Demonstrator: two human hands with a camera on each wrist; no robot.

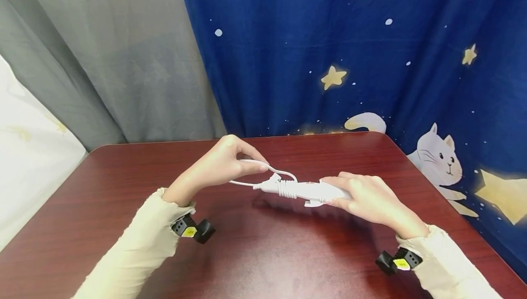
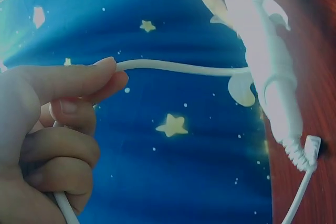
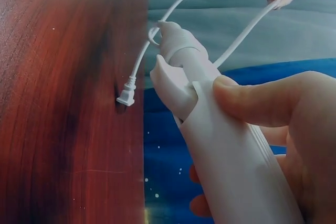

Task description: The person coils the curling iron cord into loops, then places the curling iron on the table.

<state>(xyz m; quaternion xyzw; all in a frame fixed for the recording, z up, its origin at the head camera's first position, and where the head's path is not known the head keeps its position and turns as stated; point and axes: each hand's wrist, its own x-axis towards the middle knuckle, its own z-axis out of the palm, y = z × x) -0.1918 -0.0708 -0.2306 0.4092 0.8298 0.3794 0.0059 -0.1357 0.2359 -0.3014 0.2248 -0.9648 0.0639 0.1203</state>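
A white, wand-shaped corded appliance with a side lever, which looks like a curling iron (image 1: pixel 317 191), is held above the table. My right hand (image 1: pixel 368 197) grips its body, thumb on the near side in the right wrist view. Several turns of white power cord (image 1: pixel 287 189) wrap round the cord end of the iron. To the left, my left hand (image 1: pixel 230 161) pinches a length of cord between thumb and forefinger; the other fingers curl round more of it in the left wrist view. The plug (image 3: pixel 126 96) dangles from the cord in the right wrist view.
Beneath both hands lies a dark red wooden table (image 1: pixel 263 253). Behind it hang a grey curtain (image 1: pixel 136 61) and a blue curtain (image 1: pixel 280 51) with stars and a cat. A white cloth (image 1: pixel 29 138) hangs at the left. Each wrist carries a small black camera.
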